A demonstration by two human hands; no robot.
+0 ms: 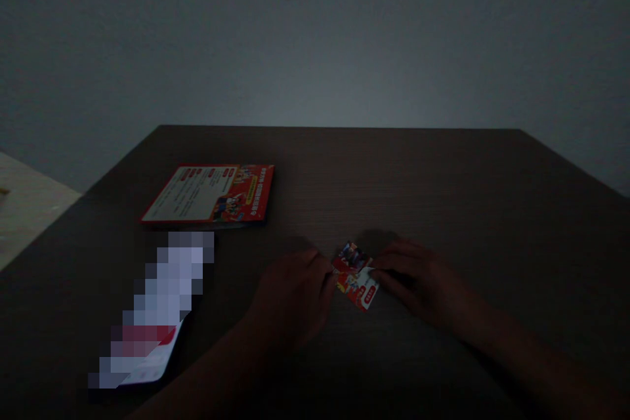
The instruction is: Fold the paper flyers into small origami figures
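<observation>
A small folded piece of printed paper [355, 281], red and white with colourful pictures, is between my two hands just above or on the dark table. The fingers of my left hand [298, 292] pinch its left edge. From the other side, the thumb and fingers of my right hand [418, 275] close on its right edge. A crease or overlap crosses the paper, with a dark picture on the upper part and red and white print below. Dim light hides the exact fingertip contact.
A flat red and white printed booklet or box [211, 195] lies at the left on the brown wooden table [369, 177]. Nearer to me is a phone with a lit screen [152, 364], partly pixelated. A pale wall [394, 46] rises behind the table's far edge.
</observation>
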